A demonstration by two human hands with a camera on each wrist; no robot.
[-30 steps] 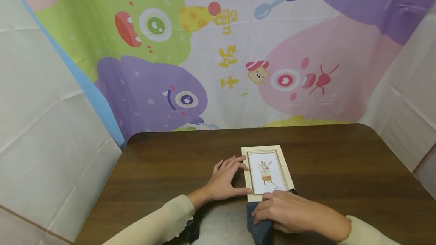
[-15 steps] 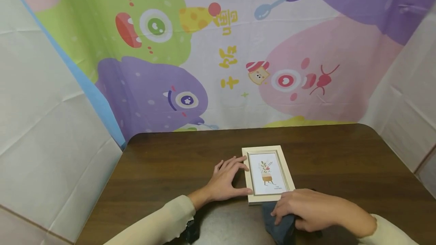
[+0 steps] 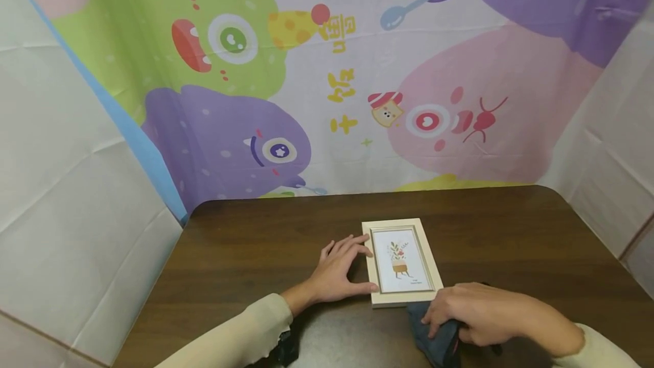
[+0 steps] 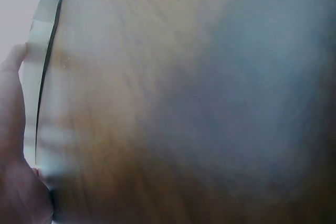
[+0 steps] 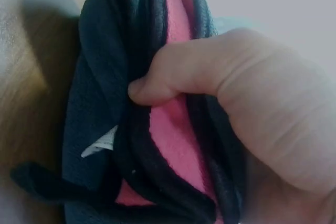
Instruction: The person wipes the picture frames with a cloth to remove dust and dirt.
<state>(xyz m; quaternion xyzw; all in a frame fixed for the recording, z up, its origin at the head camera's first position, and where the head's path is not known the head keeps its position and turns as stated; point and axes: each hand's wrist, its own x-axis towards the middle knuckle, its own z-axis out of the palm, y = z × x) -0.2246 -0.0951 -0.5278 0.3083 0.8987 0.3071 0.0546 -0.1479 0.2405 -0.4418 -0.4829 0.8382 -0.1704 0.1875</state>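
Observation:
A cream picture frame lies flat on the table, with a plant-pot print inside its silvery inner border. My left hand spreads along its left side, fingertips and thumb touching the edge. In the left wrist view, the left hand's thumb side lies against the frame's pale side. At the frame's lower right corner, my right hand grips a bunched cleaning cloth. The right wrist view shows that cloth dark blue with pink layers, black edging and a white tag, the thumb pressing its folds.
The brown wooden table has rounded far corners. A cartoon-printed curtain hangs behind it, and pale panels flank both sides. A small black object shows beneath the left sleeve.
My right hand has moved right with the cloth, from the frame's lower edge to its lower right corner, uncovering that edge. The left hand and frame have stayed put.

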